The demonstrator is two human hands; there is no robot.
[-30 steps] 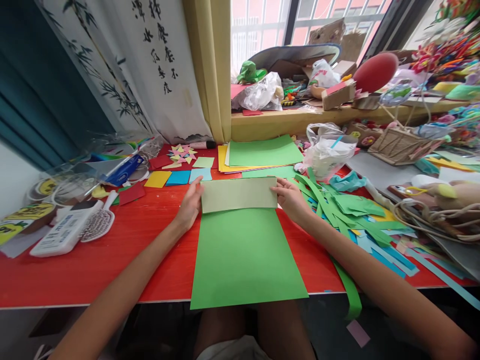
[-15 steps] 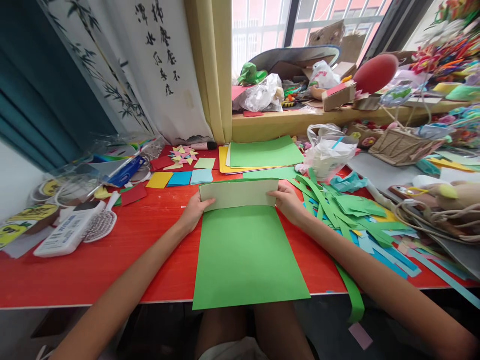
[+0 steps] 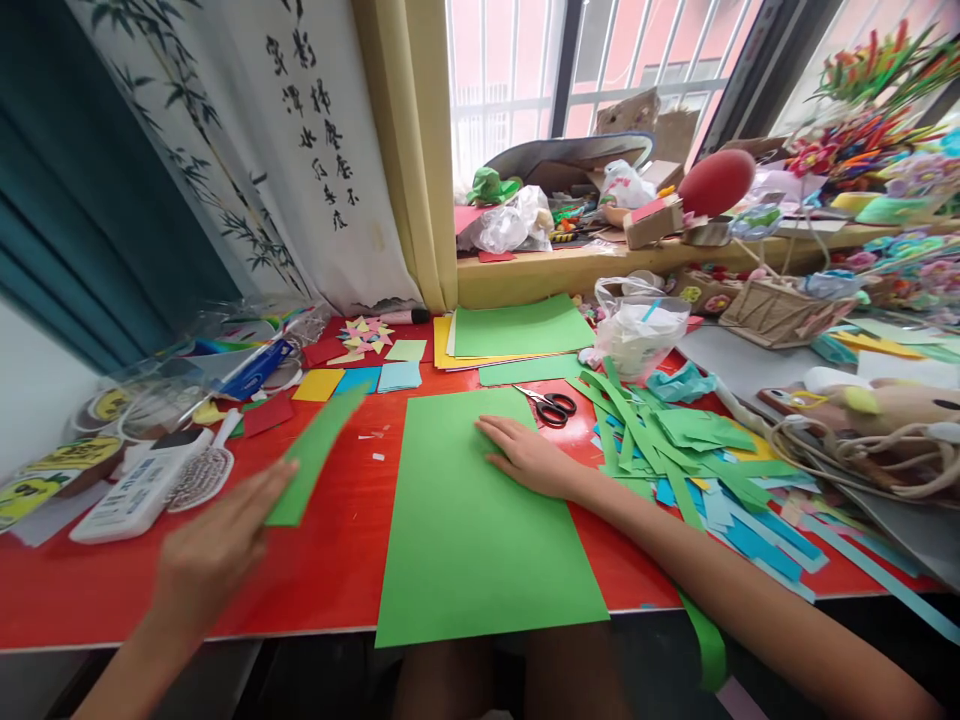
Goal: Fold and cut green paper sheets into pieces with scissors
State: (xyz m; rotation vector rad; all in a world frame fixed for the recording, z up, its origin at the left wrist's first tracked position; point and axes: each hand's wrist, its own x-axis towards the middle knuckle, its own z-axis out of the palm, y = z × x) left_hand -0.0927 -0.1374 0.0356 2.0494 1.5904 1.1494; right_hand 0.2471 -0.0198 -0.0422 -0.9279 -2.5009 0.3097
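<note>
My left hand (image 3: 217,545), blurred by motion, is at the left over the red table with its fingers closed at the near end of a green paper strip (image 3: 319,455). The strip slants away from me, its far end smeared. In front of me lies a large green paper sheet (image 3: 487,540), its near edge reaching past the table's edge. My right hand (image 3: 529,457) rests flat on the upper right of this sheet, fingers stretched out. Just beyond that hand are black-handled scissors (image 3: 553,405), their blades pointing to the far left.
A pile of green and blue paper offcuts (image 3: 675,430) covers the table (image 3: 337,590) at right. Behind the sheet lies stacked coloured paper (image 3: 517,330). Small paper squares (image 3: 319,384) lie at back left, near a white bottle (image 3: 142,490) and hairbrush (image 3: 202,475).
Both hands held the strip over the sheet, pale side showing. My left hand has carried it leftward. My right hand has let go and come down onto the sheet, and the scissors now show.
</note>
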